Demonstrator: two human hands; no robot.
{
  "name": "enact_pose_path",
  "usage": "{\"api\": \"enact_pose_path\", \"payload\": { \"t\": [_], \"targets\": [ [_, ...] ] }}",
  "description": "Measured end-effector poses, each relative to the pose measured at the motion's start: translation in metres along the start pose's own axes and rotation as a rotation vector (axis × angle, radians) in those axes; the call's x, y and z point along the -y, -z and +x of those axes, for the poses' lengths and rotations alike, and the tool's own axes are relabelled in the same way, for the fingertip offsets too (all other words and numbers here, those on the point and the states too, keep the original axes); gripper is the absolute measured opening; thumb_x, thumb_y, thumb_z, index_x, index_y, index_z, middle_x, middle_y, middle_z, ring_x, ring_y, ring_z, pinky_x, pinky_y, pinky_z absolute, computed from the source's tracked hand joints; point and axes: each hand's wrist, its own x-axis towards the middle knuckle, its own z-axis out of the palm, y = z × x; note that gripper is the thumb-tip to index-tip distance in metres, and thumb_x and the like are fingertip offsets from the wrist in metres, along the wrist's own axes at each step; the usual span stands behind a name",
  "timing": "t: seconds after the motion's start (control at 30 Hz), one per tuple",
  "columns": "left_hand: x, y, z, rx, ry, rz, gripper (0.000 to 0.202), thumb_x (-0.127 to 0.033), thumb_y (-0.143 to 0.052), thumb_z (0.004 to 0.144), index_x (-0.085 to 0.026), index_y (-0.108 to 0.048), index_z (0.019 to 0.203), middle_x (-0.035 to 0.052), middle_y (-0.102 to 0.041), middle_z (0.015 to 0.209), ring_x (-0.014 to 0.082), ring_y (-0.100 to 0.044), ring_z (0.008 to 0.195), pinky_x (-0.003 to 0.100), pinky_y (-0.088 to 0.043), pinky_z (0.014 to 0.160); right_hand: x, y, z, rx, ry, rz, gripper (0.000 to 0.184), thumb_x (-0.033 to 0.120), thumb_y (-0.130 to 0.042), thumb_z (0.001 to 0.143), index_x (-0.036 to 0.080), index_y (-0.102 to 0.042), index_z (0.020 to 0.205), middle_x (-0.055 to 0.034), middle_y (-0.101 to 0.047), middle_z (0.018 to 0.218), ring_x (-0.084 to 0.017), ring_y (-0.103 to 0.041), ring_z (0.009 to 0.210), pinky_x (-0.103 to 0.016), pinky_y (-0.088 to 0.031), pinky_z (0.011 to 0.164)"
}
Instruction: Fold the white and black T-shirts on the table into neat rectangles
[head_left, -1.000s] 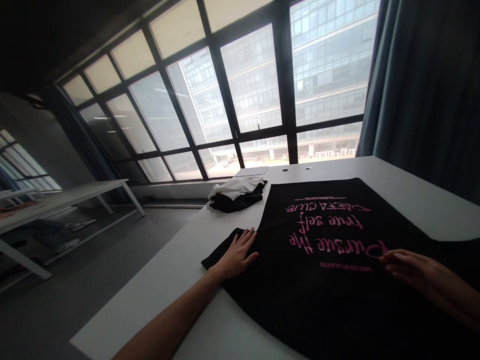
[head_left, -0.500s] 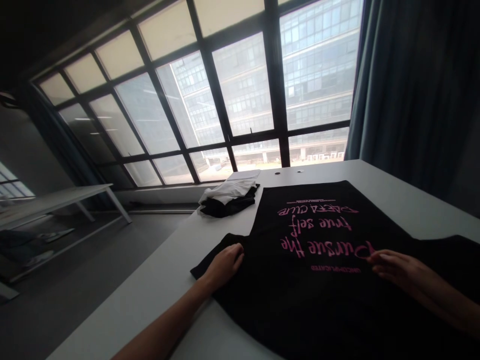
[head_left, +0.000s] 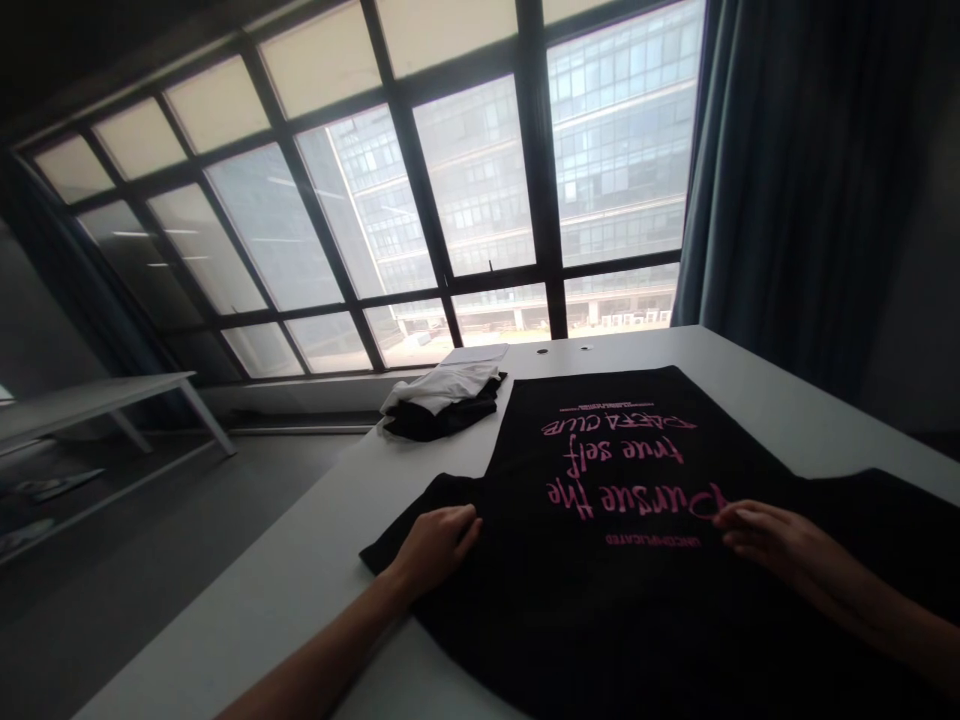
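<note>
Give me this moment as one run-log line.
black T-shirt: spread on white table; left grip: at sleeve; right grip: at pink lettering

We've got two bare hands, left hand and right hand! One black T-shirt, one clothes pile, two white tables, two blue curtains, one small black disc, one tiny white object!

Matt cloth black shirt, smooth white table, cloth curtain
</note>
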Motion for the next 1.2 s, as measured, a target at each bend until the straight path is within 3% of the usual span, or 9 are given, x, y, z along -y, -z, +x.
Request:
{"api": "enact_pose_path", "payload": {
  "t": [0.27, 0.33, 0.4, 0.53, 0.6, 0.73, 0.93, 1.07, 1.2],
  "targets": [
    [0.000, 0.002, 0.001, -0.088, -0.020, -0.054, 0.026, -0.033, -0.042, 0.103, -0.022, -0.057, 0.085, 0.0012, -0.064, 0.081, 0.0178, -0.063, 0.074, 0.030, -0.047, 0.071, 0.008, -0.006, -0.008, -0.030, -0.009, -0.002, 0.021, 0.037, -0.077, 0.079, 0.018, -0.077, 0.088, -0.0113, -0.076, 0.098, -0.024, -0.072, 0.085, -0.030, -0.062, 0.073],
    [0.001, 0.003, 0.002, -0.146, -0.024, -0.097, 0.020, -0.030, -0.045, 0.101, -0.023, -0.063, 0.101, 0.0043, -0.069, 0.098, 0.0205, -0.066, 0.090, 0.034, -0.050, 0.083, 0.013, -0.009, -0.013, -0.046, -0.022, -0.003, 0.021, 0.036, -0.077, 0.079, 0.018, -0.077, 0.089, -0.0116, -0.076, 0.098, -0.024, -0.072, 0.085, -0.030, -0.063, 0.073],
    [0.005, 0.002, 0.003, -0.176, -0.018, -0.125, 0.030, -0.028, -0.043, 0.102, -0.024, -0.061, 0.126, 0.0071, -0.066, 0.125, 0.0228, -0.062, 0.115, 0.038, -0.047, 0.101, 0.016, -0.012, -0.016, -0.045, -0.031, 0.002, 0.021, 0.035, -0.078, 0.078, 0.018, -0.077, 0.089, -0.0113, -0.076, 0.098, -0.024, -0.072, 0.085, -0.030, -0.063, 0.075],
    [0.015, -0.006, 0.002, 0.032, -0.044, -0.095, 0.055, -0.043, -0.041, 0.105, -0.028, -0.033, 0.157, 0.0062, -0.038, 0.161, 0.0263, -0.031, 0.150, 0.050, -0.027, 0.122, 0.021, -0.016, -0.018, -0.057, -0.030, -0.008, 0.020, 0.035, -0.079, 0.077, 0.018, -0.077, 0.087, -0.0116, -0.076, 0.097, -0.024, -0.073, 0.086, -0.029, -0.063, 0.075],
    [0.019, -0.009, 0.002, 0.115, -0.057, -0.081, 0.062, -0.050, -0.039, 0.105, -0.028, -0.023, 0.161, 0.0064, -0.027, 0.165, 0.0269, -0.020, 0.153, 0.054, -0.019, 0.123, 0.022, -0.017, -0.019, -0.069, -0.030, -0.020, 0.019, 0.034, -0.079, 0.075, 0.018, -0.076, 0.085, -0.0117, -0.077, 0.095, -0.025, -0.073, 0.084, -0.030, -0.064, 0.073],
    [0.019, -0.011, 0.001, 0.144, -0.042, -0.067, 0.065, -0.053, -0.035, 0.106, -0.029, -0.014, 0.162, 0.0067, -0.014, 0.167, 0.0264, -0.012, 0.155, 0.055, -0.013, 0.124, 0.021, -0.015, -0.018, -0.054, -0.030, -0.022, 0.021, 0.036, -0.079, 0.077, 0.018, -0.076, 0.088, -0.0119, -0.077, 0.098, -0.025, -0.073, 0.086, -0.032, -0.064, 0.075],
    [0.018, -0.010, 0.002, 0.198, -0.053, -0.062, 0.067, -0.056, -0.036, 0.105, -0.029, -0.015, 0.162, 0.0076, -0.015, 0.167, 0.0278, -0.014, 0.154, 0.057, -0.013, 0.123, 0.020, -0.014, -0.019, -0.004, 0.005, -0.037, 0.021, 0.037, -0.076, 0.082, 0.018, -0.076, 0.091, -0.0112, -0.075, 0.101, -0.024, -0.072, 0.089, -0.032, -0.062, 0.079],
    [0.013, -0.006, 0.004, 0.143, -0.061, -0.068, 0.067, -0.055, -0.036, 0.105, -0.029, -0.010, 0.162, 0.0071, -0.013, 0.167, 0.0277, -0.011, 0.155, 0.058, -0.010, 0.123, 0.031, -0.019, -0.026, 0.007, 0.038, -0.048, 0.022, 0.037, -0.075, 0.081, 0.018, -0.076, 0.092, -0.0108, -0.075, 0.104, -0.023, -0.071, 0.089, -0.033, -0.061, 0.078],
    [0.008, -0.004, 0.005, 0.142, -0.136, -0.083, 0.064, -0.051, -0.038, 0.106, -0.033, -0.012, 0.161, 0.0047, -0.017, 0.166, 0.0283, -0.013, 0.154, 0.058, -0.013, 0.123, 0.044, -0.018, -0.030, -0.063, 0.154, -0.187, 0.024, 0.039, -0.068, 0.085, 0.018, -0.075, 0.095, -0.0105, -0.074, 0.105, -0.026, -0.070, 0.094, -0.035, -0.059, 0.081]
  ]
}}
